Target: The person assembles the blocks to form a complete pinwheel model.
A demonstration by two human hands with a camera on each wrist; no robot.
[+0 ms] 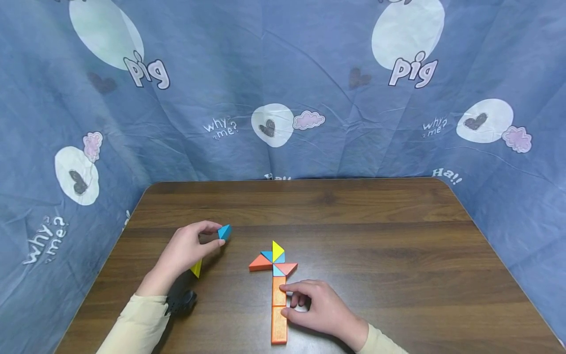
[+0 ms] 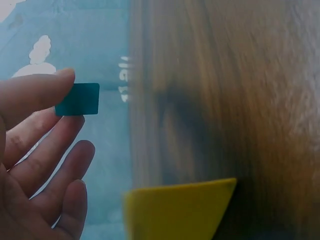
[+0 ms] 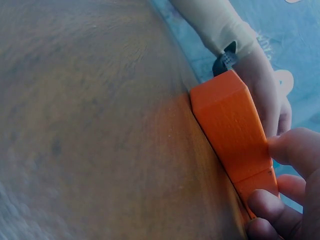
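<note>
My left hand pinches a blue triangular block between thumb and fingertips, raised over the table's left side. Below that wrist lies a yellow block, partly hidden by the hand. The fingertips of my right hand touch the right side of two orange rectangular blocks, an upper one and a lower one, laid end to end. Above these, a yellow triangle, two red-orange triangles, left and right, and several blue triangles form a pinwheel.
The brown wooden table reaches back to a blue printed cloth, which also hangs along both sides. A black device is strapped to the left wrist, low over the tabletop.
</note>
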